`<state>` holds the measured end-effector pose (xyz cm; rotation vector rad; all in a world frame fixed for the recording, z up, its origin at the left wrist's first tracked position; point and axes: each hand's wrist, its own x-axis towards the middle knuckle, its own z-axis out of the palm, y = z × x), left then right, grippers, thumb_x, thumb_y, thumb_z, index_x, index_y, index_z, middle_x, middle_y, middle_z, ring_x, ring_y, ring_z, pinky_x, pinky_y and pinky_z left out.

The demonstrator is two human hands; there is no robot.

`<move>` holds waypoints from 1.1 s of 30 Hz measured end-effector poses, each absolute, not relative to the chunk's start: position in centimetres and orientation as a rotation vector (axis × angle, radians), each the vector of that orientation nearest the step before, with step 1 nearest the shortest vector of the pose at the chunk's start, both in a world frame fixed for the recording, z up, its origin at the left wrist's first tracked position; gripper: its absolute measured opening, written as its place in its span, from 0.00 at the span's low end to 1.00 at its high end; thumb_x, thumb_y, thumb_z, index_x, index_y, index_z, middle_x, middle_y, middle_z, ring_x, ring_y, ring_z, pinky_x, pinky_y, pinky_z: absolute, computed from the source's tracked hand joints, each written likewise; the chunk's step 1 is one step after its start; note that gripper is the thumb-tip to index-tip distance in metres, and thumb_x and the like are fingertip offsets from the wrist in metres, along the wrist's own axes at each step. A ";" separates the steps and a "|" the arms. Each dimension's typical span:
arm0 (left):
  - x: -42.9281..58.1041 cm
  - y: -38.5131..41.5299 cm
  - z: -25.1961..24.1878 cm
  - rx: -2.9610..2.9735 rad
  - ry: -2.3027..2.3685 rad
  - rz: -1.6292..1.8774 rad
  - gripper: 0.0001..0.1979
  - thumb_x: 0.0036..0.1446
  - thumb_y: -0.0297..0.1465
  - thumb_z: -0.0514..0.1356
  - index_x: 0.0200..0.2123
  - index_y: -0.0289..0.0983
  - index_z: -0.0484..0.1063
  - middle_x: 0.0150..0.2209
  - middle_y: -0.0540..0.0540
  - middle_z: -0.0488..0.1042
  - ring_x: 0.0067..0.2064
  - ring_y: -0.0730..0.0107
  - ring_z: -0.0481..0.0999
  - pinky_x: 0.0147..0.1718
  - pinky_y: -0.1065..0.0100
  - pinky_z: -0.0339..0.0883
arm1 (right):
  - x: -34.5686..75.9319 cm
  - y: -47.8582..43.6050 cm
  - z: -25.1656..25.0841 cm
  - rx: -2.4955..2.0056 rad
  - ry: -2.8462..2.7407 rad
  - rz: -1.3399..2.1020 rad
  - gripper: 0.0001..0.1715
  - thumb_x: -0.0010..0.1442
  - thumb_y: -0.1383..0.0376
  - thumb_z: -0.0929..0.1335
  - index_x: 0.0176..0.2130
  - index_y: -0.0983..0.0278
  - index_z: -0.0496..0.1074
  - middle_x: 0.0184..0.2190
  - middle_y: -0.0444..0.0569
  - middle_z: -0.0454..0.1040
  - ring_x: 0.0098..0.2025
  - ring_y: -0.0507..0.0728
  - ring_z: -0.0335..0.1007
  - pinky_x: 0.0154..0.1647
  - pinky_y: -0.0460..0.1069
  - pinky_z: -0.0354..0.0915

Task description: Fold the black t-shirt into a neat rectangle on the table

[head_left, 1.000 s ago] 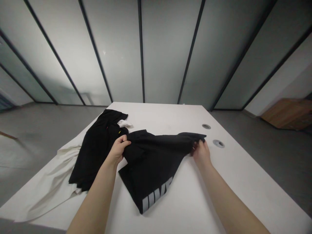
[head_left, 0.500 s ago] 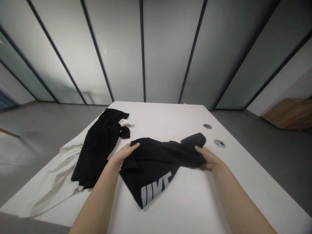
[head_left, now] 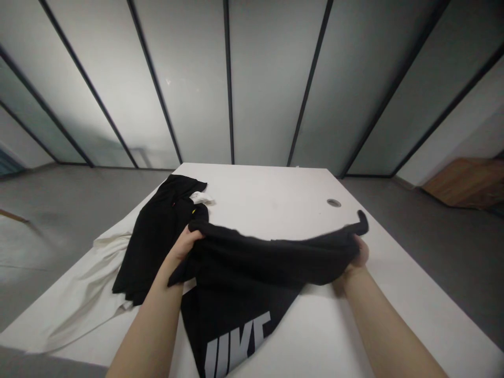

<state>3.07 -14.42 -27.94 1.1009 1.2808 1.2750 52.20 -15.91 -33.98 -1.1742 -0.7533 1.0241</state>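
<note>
A black T-shirt [head_left: 271,262] with large pale grey lettering [head_left: 238,344] is stretched between my two hands. Its upper edge sags slightly in the middle, and the lettered part hangs toward me. My left hand [head_left: 183,247] is closed on the upper left corner, thumb on top, beside a dark clothing pile. On the other side, my right hand [head_left: 356,257] grips the right end; most of its fingers are hidden by the fabric. A flap of the shirt sticks up beyond that hand.
Black garments [head_left: 151,241] lie on the left of the white table [head_left: 260,194], over a cream-white garment [head_left: 86,294] spread toward the left edge. A small white cloth piece [head_left: 202,198] shows beside them. A round cable hole [head_left: 334,202] is at the far right. Frosted glass panels [head_left: 268,79] stand behind.
My hands have moved apart, left hand to the left and right hand to the right, pulling the T-shirt wider. Its lettered part has come nearer to me. The shirt now covers the closer cable hole.
</note>
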 end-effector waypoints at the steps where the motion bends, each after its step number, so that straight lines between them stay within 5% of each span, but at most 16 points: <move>1: 3.5 -13.8 -28.1 1.155 1.397 1.380 0.13 0.39 0.35 0.68 0.31 0.37 0.76 0.30 0.48 0.79 0.36 0.57 0.79 0.36 0.64 0.73 | 51.9 -15.2 -33.8 -1.129 -0.698 1.023 0.15 0.56 0.47 0.66 0.34 0.54 0.71 0.29 0.48 0.79 0.38 0.64 0.80 0.46 0.63 0.76; 7: 5.4 -12.0 -28.8 1.505 1.445 1.330 0.17 0.45 0.33 0.65 0.41 0.39 0.82 0.42 0.44 0.83 0.50 0.49 0.79 0.50 0.59 0.73 | 49.9 -13.5 -32.7 -0.973 -0.600 1.501 0.15 0.51 0.57 0.67 0.39 0.59 0.74 0.36 0.54 0.82 0.45 0.68 0.80 0.51 0.66 0.75; 12: 4.7 -13.9 -28.5 1.394 1.262 0.645 0.13 0.47 0.35 0.67 0.37 0.38 0.83 0.40 0.44 0.84 0.44 0.52 0.82 0.42 0.62 0.76 | 49.9 -15.6 -33.3 -1.146 -0.758 1.804 0.13 0.51 0.56 0.69 0.34 0.61 0.75 0.29 0.51 0.81 0.34 0.65 0.79 0.44 0.61 0.76; 17: 2.9 -15.0 -28.5 1.140 0.836 0.281 0.20 0.36 0.32 0.70 0.37 0.35 0.83 0.37 0.43 0.85 0.36 0.57 0.82 0.37 0.65 0.75 | 51.0 -17.4 -33.5 -1.222 -0.983 1.846 0.11 0.45 0.60 0.74 0.23 0.61 0.70 0.22 0.49 0.77 0.27 0.60 0.75 0.36 0.55 0.73; 22: 3.1 -13.0 -29.0 1.140 1.050 0.938 0.21 0.39 0.37 0.74 0.38 0.36 0.79 0.38 0.41 0.84 0.40 0.55 0.83 0.41 0.63 0.76 | 50.5 -15.9 -33.6 -1.104 -0.804 1.539 0.13 0.46 0.58 0.76 0.24 0.59 0.69 0.20 0.47 0.74 0.26 0.60 0.74 0.33 0.55 0.74; 25: 3.9 -11.1 -29.6 1.107 1.264 1.555 0.29 0.49 0.40 0.72 0.54 0.39 0.74 0.56 0.39 0.79 0.59 0.52 0.77 0.56 0.61 0.72 | 49.6 -14.0 -33.6 -0.931 -0.628 1.277 0.13 0.56 0.51 0.72 0.37 0.56 0.74 0.33 0.46 0.80 0.40 0.62 0.80 0.48 0.59 0.77; 28: 4.4 -10.1 -30.7 1.015 1.359 1.753 0.32 0.58 0.38 0.67 0.64 0.43 0.65 0.67 0.37 0.69 0.69 0.54 0.67 0.64 0.58 0.64 | 49.1 -12.8 -33.9 -0.833 -0.542 1.137 0.20 0.62 0.46 0.69 0.52 0.46 0.71 0.51 0.43 0.80 0.54 0.61 0.78 0.60 0.64 0.72; 33: 5.4 -10.4 -31.8 1.348 1.565 1.615 0.15 0.60 0.37 0.63 0.50 0.40 0.74 0.54 0.37 0.77 0.57 0.53 0.77 0.53 0.59 0.71 | 48.1 -12.4 -35.7 -0.968 -0.650 1.134 0.33 0.59 0.44 0.73 0.60 0.40 0.66 0.59 0.45 0.76 0.60 0.61 0.75 0.66 0.64 0.67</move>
